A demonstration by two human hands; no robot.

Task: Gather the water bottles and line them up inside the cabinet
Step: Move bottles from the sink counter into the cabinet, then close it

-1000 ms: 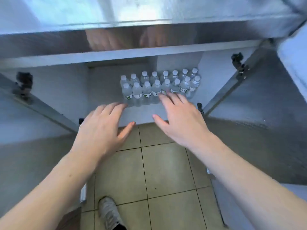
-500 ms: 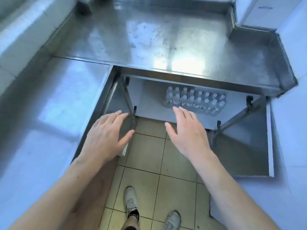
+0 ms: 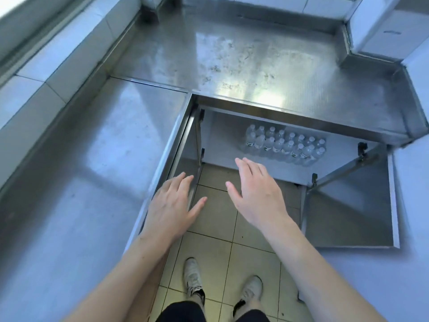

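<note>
- The bottles (image 3: 285,145) stand upright in two tight rows on the cabinet (image 3: 222,140) floor, toward its back and right of its middle, white caps up.
- Both cabinet doors hang open: the left door (image 3: 197,145) edge-on, the right door (image 3: 348,205) swung wide.
- The left hand (image 3: 171,205) hovers in front of the cabinet near the left door, grip released, fingers straight, holding nothing.
- The right hand (image 3: 257,194) hovers before the cabinet's opening, short of the bottles, grip released, fingers spread.
- A steel bench (image 3: 255,61) tops the cabinet.
- Two shoes (image 3: 192,277) stand on the tiled floor (image 3: 216,219) in front of the cabinet.
</note>
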